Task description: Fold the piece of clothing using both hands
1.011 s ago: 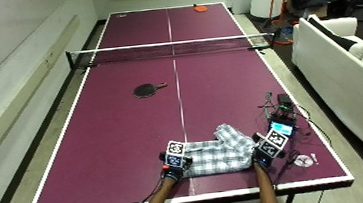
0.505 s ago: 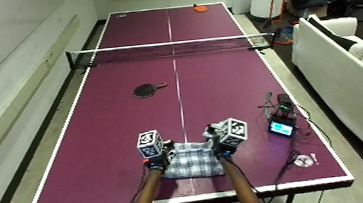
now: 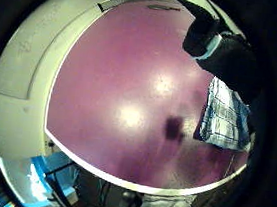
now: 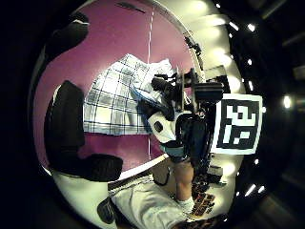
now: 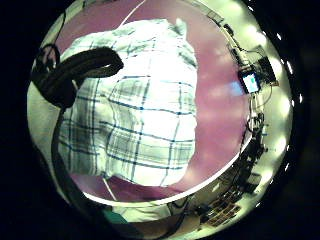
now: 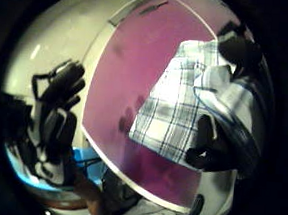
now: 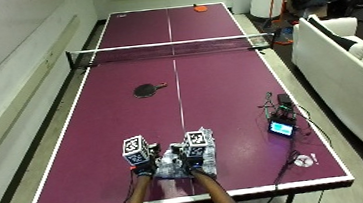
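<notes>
A white-and-blue plaid piece of clothing [image 7: 172, 167] lies bunched on the purple table [image 7: 93, 155], close to its near edge. My right hand [image 7: 198, 162] is on the garment's right part and grips a raised fold of it; the cloth [image 5: 145, 115] fills its palm view, and a lifted fold [image 6: 220, 93] sits between its thumb and fingers. My left hand [image 7: 142, 166] is at the garment's left edge with loosely curled fingers that hold nothing. From the left palm, the cloth [image 4: 114, 100] lies flat beside the fingers [image 4: 64, 126].
A black paddle [image 7: 145, 90] lies mid-table and the net [image 7: 171, 47] crosses beyond it. An orange paddle [image 7: 200, 8] sits at the far end. A small device with a lit screen [image 7: 282, 127], cables and a disc [image 7: 302, 160] are at the right. A white sofa [image 7: 352, 65] stands past that.
Both hands have come closer together. The right hand has swept left, carrying the garment's right side over the middle, so the cloth looks narrower. The left hand has shifted slightly left and nearer.
</notes>
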